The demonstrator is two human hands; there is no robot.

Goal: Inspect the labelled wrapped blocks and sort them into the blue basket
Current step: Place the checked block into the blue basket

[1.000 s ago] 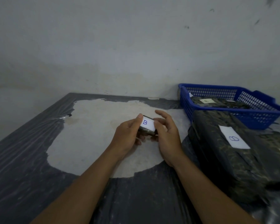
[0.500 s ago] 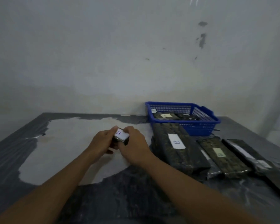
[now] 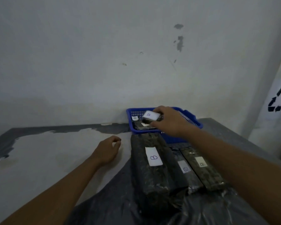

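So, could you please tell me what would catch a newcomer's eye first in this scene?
Probably the right hand holding a small wrapped block with a white label over the blue basket at the back of the table against the wall. Next, the three long dark wrapped blocks lying side by side in front of the basket, the largest block marked B. The left hand rests loosely curled on the table's pale patch.

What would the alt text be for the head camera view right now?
A person's right hand holds a small labelled block over a blue basket on a table. The left hand rests empty beside three long wrapped blocks marked B.
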